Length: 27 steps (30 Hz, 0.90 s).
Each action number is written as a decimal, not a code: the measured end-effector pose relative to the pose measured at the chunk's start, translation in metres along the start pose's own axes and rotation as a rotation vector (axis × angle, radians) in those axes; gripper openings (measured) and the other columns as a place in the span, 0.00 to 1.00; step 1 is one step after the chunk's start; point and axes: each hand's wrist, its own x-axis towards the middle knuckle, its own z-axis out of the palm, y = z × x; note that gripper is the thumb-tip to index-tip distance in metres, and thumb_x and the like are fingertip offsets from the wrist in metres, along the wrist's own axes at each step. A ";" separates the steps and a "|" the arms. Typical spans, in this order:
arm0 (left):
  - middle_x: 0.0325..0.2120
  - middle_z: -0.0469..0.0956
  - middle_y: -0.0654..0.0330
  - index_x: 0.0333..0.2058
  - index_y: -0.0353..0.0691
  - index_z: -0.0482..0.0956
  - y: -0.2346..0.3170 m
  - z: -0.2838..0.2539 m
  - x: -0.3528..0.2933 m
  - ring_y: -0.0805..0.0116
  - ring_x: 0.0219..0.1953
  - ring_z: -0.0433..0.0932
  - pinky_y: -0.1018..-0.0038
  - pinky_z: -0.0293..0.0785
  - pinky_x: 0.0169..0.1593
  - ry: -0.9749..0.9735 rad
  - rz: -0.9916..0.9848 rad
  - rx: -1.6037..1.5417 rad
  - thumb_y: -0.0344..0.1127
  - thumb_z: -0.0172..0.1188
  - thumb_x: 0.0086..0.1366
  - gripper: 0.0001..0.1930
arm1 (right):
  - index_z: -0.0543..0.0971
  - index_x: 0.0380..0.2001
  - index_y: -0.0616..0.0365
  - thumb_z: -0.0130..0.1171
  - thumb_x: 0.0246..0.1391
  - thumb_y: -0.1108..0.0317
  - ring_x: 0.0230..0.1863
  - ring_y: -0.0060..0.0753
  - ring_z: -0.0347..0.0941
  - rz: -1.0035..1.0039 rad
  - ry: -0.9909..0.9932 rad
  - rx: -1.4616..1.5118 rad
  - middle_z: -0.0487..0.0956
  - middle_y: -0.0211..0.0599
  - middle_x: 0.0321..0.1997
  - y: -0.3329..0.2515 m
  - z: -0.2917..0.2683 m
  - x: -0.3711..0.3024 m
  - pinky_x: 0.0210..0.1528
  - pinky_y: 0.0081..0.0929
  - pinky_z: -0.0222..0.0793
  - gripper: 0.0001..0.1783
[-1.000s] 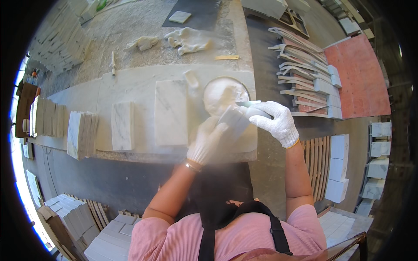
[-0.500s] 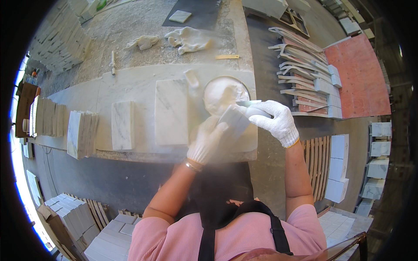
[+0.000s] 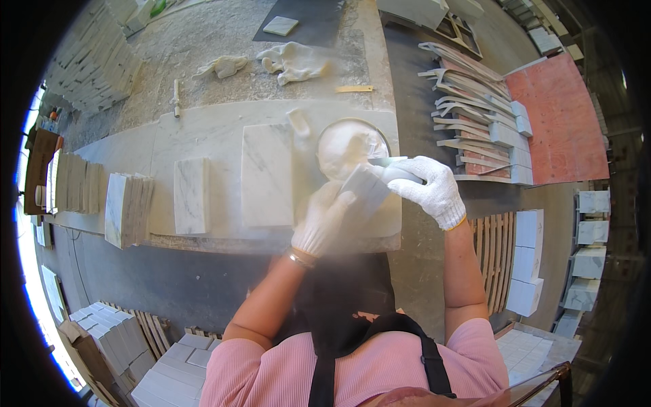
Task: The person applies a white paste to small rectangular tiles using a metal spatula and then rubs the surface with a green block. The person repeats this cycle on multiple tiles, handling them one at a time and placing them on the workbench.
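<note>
My left hand (image 3: 320, 220), in a white knit glove, is closed on a pale grey rectangular tile (image 3: 365, 187) held tilted above the table's front edge. Haze blurs that hand and the tile's lower part. My right hand (image 3: 432, 191), gloved too, pinches a thin flat scraper (image 3: 388, 161) with a pale green tinge. Its tip lies over the near right part of a round, dark-rimmed bowl (image 3: 388, 139). A white mass, powdery or pasty, fills the bowl. Left of the bowl a large veined marble tile (image 3: 266, 175) lies flat on the table, with a white scoop-like piece (image 3: 298, 123) nearby.
A smaller marble tile (image 3: 191, 195) and a row of upright tiles (image 3: 127, 209) stand to the left. Crumpled white gloves (image 3: 295, 62) and a yellow strip (image 3: 354, 89) lie farther back. At right are bundled pale strips (image 3: 468, 115) and a red board (image 3: 559, 119).
</note>
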 end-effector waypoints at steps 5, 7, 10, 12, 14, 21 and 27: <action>0.42 0.84 0.58 0.51 0.32 0.84 -0.001 -0.001 0.000 0.71 0.45 0.80 0.72 0.75 0.53 0.000 0.005 0.013 0.42 0.62 0.71 0.19 | 0.90 0.47 0.57 0.73 0.55 0.66 0.43 0.30 0.84 -0.001 -0.003 -0.006 0.88 0.38 0.43 -0.002 0.000 -0.001 0.50 0.28 0.77 0.16; 0.42 0.84 0.58 0.51 0.32 0.84 -0.001 0.000 -0.001 0.71 0.45 0.80 0.72 0.75 0.53 0.008 0.016 -0.003 0.42 0.62 0.71 0.19 | 0.90 0.46 0.57 0.73 0.55 0.66 0.44 0.30 0.84 -0.002 0.000 0.001 0.88 0.39 0.43 -0.001 0.000 -0.001 0.50 0.28 0.77 0.16; 0.42 0.84 0.58 0.51 0.32 0.84 -0.003 0.001 0.000 0.71 0.45 0.80 0.72 0.75 0.53 0.013 0.029 -0.008 0.42 0.63 0.71 0.19 | 0.90 0.46 0.58 0.73 0.55 0.68 0.44 0.28 0.84 -0.007 0.014 0.038 0.89 0.39 0.43 0.002 0.000 -0.001 0.51 0.28 0.77 0.15; 0.42 0.84 0.58 0.51 0.32 0.84 -0.004 0.001 0.000 0.71 0.45 0.80 0.72 0.75 0.53 0.012 0.027 -0.005 0.42 0.63 0.71 0.19 | 0.89 0.46 0.59 0.72 0.56 0.69 0.45 0.27 0.84 0.008 0.029 0.106 0.89 0.38 0.44 0.005 -0.001 0.000 0.51 0.27 0.77 0.15; 0.42 0.85 0.58 0.51 0.32 0.84 -0.005 0.000 0.001 0.71 0.45 0.80 0.72 0.75 0.53 0.012 0.022 0.031 0.42 0.63 0.71 0.20 | 0.88 0.48 0.62 0.72 0.57 0.70 0.46 0.24 0.83 0.002 0.110 0.208 0.89 0.36 0.45 0.009 -0.003 0.003 0.52 0.26 0.77 0.15; 0.46 0.86 0.55 0.53 0.32 0.84 -0.005 -0.001 0.002 0.69 0.48 0.82 0.72 0.75 0.55 0.027 0.030 0.090 0.43 0.64 0.70 0.21 | 0.84 0.54 0.65 0.74 0.61 0.68 0.52 0.20 0.79 0.007 0.315 0.550 0.86 0.30 0.51 0.040 -0.017 0.048 0.60 0.22 0.72 0.20; 0.47 0.86 0.56 0.55 0.33 0.83 -0.003 0.001 0.000 0.70 0.49 0.82 0.72 0.75 0.56 0.015 -0.039 -0.029 0.43 0.64 0.70 0.22 | 0.83 0.59 0.58 0.74 0.61 0.66 0.44 0.15 0.77 0.085 0.298 0.371 0.86 0.27 0.52 0.085 0.001 0.110 0.43 0.21 0.73 0.24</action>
